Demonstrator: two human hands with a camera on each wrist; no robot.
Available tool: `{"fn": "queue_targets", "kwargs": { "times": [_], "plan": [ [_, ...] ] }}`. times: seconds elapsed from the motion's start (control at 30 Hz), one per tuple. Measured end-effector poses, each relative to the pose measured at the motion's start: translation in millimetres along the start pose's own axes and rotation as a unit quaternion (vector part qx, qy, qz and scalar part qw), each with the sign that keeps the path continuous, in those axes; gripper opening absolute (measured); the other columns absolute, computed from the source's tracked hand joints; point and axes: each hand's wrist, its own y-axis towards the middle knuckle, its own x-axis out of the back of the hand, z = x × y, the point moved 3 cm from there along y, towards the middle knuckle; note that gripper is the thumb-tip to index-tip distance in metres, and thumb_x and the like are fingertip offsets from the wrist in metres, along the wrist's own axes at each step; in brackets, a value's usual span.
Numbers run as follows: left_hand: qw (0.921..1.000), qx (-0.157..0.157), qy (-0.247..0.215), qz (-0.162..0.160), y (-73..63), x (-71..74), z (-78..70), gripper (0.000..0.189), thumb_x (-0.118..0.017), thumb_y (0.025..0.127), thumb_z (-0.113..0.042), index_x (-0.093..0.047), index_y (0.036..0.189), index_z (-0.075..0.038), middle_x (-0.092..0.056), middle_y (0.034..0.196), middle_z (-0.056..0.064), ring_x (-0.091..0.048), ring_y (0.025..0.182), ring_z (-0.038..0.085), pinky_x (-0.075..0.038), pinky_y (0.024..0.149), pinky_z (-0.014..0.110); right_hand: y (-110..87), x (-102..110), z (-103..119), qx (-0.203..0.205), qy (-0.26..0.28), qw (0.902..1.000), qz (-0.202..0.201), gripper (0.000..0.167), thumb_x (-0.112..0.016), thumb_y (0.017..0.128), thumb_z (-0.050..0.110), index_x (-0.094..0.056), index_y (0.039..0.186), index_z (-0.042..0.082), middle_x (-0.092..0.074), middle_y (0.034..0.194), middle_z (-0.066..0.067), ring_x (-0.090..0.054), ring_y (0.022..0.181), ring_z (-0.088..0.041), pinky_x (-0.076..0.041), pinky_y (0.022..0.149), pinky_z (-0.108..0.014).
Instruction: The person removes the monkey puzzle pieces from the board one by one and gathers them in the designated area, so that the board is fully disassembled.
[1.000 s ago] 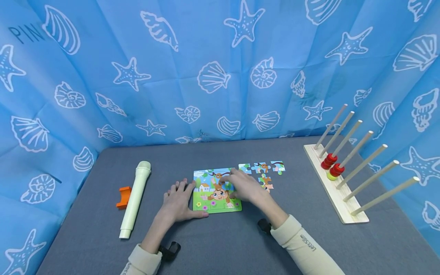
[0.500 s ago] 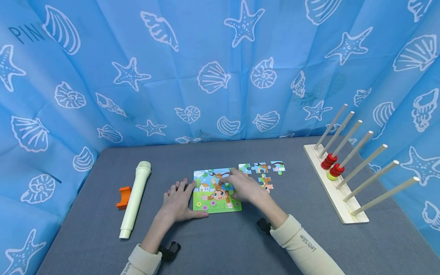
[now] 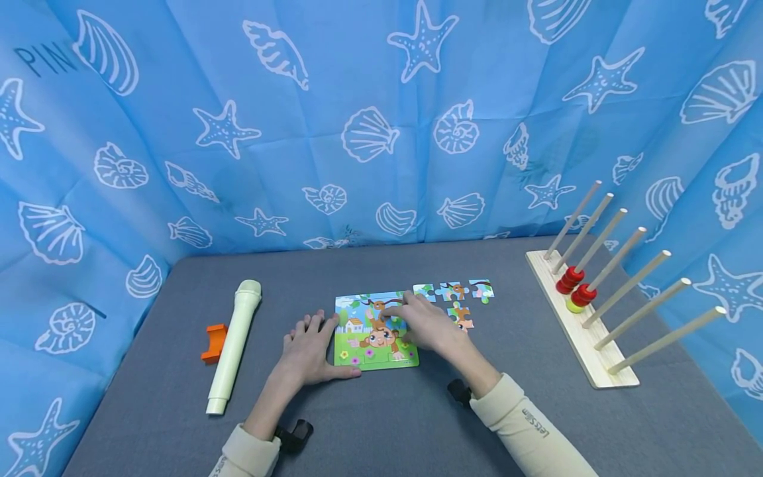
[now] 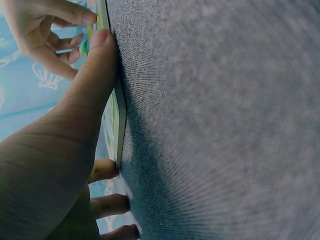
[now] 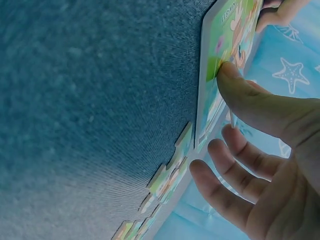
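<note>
A monkey jigsaw puzzle (image 3: pixel 363 354) lies flat on the table in the middle of the head view. My left hand (image 3: pixel 306 351) rests at its left side, fingers spread along that edge and thumb on the near edge. Over the puzzle's right part, my right hand (image 3: pixel 430 324) pinches a puzzle piece (image 5: pixel 233 119) between thumb and fingers; only a thin edge of it shows in the right wrist view. The right hand covers part of the puzzle beneath it. Several loose puzzle pieces (image 3: pixel 453 291) lie to the right, just beyond that hand.
Farther left lie a pale green toy microphone (image 3: pixel 234 348) and an orange curved block (image 3: pixel 215 343). On the right stands a wooden peg rack (image 3: pixel 581 324) with upright pegs and red and yellow-green rings (image 3: pixel 570 279). A blue shell-print curtain (image 3: pixel 369 185) hangs behind the table.
</note>
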Motion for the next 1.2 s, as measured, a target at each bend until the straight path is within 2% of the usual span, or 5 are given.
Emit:
{"fn": "queue_targets", "kwargs": {
  "times": [0.3, 0.5, 0.73, 0.93, 1.2],
  "plan": [
    [1.0, -0.001, -0.002, -0.002, 0.9, -0.6, -0.7, 0.112, -0.078, 0.07, -0.077, -0.04, 0.158, -0.017, -0.035, 0.163, 0.024, -0.035, 0.146, 0.052, -0.038, 0.105, 0.073, -1.1, 4, -5, 0.009, -0.006, 0.9999, -0.005, 0.054, -0.08, 0.088, 0.009, -0.065, 0.138, 0.02, -0.057, 0.114, -0.012, -0.05, 0.094, -0.023, -0.047, 0.073, -0.039],
    [1.0, -0.004, -0.007, -0.006, 1.2, 0.9, -0.2, 0.112, -0.078, 0.07, -0.076, -0.041, 0.157, -0.016, -0.036, 0.162, 0.024, -0.035, 0.146, 0.052, -0.038, 0.105, 0.074, -6.4, 12, -9, 0.009, 0.001, 0.9999, -0.007, 0.053, -0.077, 0.09, 0.01, -0.063, 0.141, 0.021, -0.055, 0.113, -0.01, -0.047, 0.09, -0.022, -0.042, 0.068, -0.035],
    [1.0, -0.002, -0.005, -0.004, -0.9, 2.7, -0.3, 0.113, -0.079, 0.069, -0.075, -0.041, 0.157, -0.016, -0.036, 0.162, 0.024, -0.036, 0.145, 0.052, -0.039, 0.105, 0.073, -15.3, 19, -21, 0.001, 0.003, 1.0, -0.007, 0.055, -0.075, 0.091, 0.006, -0.062, 0.142, 0.021, -0.056, 0.135, -0.02, -0.058, 0.12, -0.036, -0.054, 0.088, -0.051],
    [1.0, -0.004, -0.004, -0.006, -1.4, 2.4, 0.0, 0.113, -0.08, 0.069, -0.075, -0.041, 0.157, -0.016, -0.037, 0.161, 0.024, -0.037, 0.145, 0.052, -0.039, 0.104, 0.073, -23.8, 25, -33, -0.002, -0.004, 0.9999, -0.013, 0.052, -0.076, 0.091, 0.005, -0.065, 0.139, 0.02, -0.059, 0.124, -0.016, -0.059, 0.104, -0.028, -0.052, 0.072, -0.041],
    [1.0, -0.004, -0.002, -0.007, -0.6, 0.5, 0.1, 0.112, -0.079, 0.07, -0.076, -0.041, 0.157, -0.016, -0.036, 0.161, 0.024, -0.036, 0.145, 0.053, -0.039, 0.104, 0.073, -35.8, 30, -55, 0.002, -0.02, 0.9994, -0.029, 0.051, -0.076, 0.089, 0.002, -0.066, 0.137, 0.018, -0.061, 0.123, -0.019, -0.06, 0.105, -0.03, -0.054, 0.082, -0.047]
  ]
}}
